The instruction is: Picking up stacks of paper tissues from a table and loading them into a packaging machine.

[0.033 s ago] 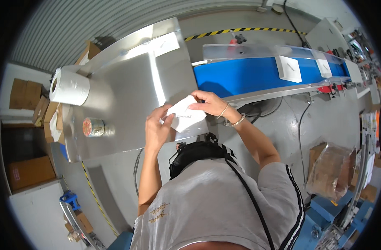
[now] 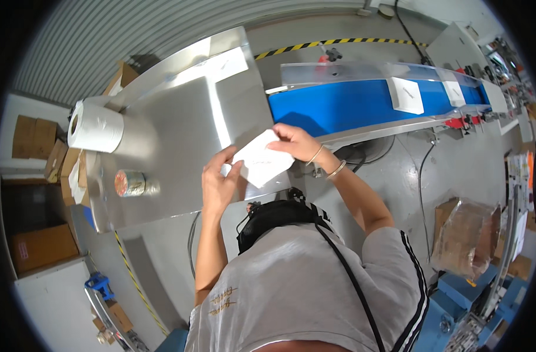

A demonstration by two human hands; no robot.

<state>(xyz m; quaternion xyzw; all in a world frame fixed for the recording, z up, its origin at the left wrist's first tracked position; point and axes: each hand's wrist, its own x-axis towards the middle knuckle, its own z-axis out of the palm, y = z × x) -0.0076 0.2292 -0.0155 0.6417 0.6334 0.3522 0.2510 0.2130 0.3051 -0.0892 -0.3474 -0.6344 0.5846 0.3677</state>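
Both hands hold a small white box (image 2: 261,162) tilted over the near right corner of the steel table. My left hand (image 2: 221,176) grips its left edge between thumb and fingers. At the box's upper right corner my right hand (image 2: 297,142) pinches it, thumb on the printed face and fingers behind. The underside is hidden. Two similar white boxes, one nearer (image 2: 406,95) and one farther (image 2: 454,94), stand on the blue conveyor belt (image 2: 332,105) to the right.
On the steel table (image 2: 174,135) stand a large white roll (image 2: 98,126) and a roll of clear tape (image 2: 130,183). A clear guard rail (image 2: 362,73) runs along the conveyor's far side. Cardboard boxes (image 2: 36,138) are stacked at left, and a plastic-wrapped carton (image 2: 467,237) sits at right.
The white box has turned slightly in my hands, so its printed face shows broader. Both hands keep their grip. The boxes on the belt look unmoved.
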